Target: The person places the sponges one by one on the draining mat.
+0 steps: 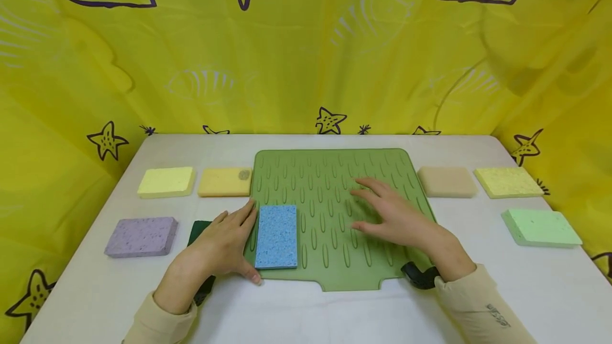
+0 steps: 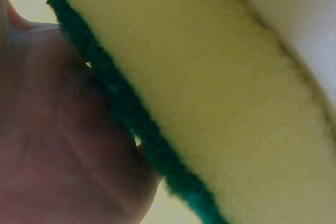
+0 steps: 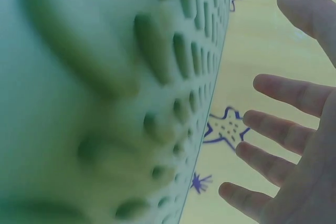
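A blue sponge [image 1: 277, 238] lies flat on the left part of a green ridged mat [image 1: 351, 279]. My left hand [image 1: 229, 240] is at the mat's left edge, right beside this sponge, its fingers extended forward and its thumb near the sponge's lower left corner. Under that wrist is a dark green scouring pad [image 1: 198, 231], mostly hidden; the left wrist view shows it as the green layer of a yellow sponge [image 2: 173, 77] close to the palm. Over the mat's right half, my right hand [image 1: 394, 214] hovers with spread fingers and holds nothing.
To the left lie a pale yellow sponge [image 1: 166, 181], an orange-yellow sponge [image 1: 224, 182] and a purple sponge [image 1: 141, 237]. Tan [image 1: 447, 182], speckled yellow [image 1: 508, 182] and mint green [image 1: 543, 227] sponges lie right. A yellow curtain [image 1: 306, 57] hangs behind the white table [image 1: 296, 317].
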`<state>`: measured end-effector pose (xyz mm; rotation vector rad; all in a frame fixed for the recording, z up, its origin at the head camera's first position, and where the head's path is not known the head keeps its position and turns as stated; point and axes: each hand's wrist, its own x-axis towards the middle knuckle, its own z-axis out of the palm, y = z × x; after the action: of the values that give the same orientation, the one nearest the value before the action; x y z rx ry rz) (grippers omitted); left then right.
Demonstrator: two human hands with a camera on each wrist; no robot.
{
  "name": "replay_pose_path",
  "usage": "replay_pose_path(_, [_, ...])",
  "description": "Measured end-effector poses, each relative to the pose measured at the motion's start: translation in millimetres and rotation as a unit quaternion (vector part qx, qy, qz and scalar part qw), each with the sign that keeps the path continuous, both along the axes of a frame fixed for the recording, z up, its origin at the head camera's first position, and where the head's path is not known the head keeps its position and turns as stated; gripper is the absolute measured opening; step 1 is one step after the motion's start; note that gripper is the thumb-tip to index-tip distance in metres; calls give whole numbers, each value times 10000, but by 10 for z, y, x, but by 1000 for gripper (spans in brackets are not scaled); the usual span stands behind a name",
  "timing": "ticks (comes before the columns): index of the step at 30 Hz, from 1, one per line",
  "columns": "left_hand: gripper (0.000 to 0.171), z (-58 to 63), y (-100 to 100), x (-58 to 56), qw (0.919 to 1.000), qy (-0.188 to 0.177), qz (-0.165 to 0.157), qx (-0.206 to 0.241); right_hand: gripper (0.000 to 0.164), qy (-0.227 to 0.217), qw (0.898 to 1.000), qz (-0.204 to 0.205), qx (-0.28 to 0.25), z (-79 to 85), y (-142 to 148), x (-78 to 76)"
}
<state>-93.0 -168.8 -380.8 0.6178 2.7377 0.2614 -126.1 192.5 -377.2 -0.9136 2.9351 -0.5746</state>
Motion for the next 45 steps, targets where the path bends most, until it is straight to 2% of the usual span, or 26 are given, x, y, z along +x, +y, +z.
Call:
replay_pose_path(9, [139,2,-13,20,10000,4,-16,30,64,83,9994,-323,39,-9,240,25])
replay_pose_path(31, [139,-19,-9,2,10000,-41,-13,14,60,713,9909,-1131,-163,-3,888,195])
replay_pose_path(40, [139,-7,3,4,10000,-21,-44,-22,59,775,9855,-1509,-68,5,1204,208])
replay_pose_path(45, [140,8,-5,12,10000,-8,-42,-12,60,644,9808,-1840,110,28,1335,189])
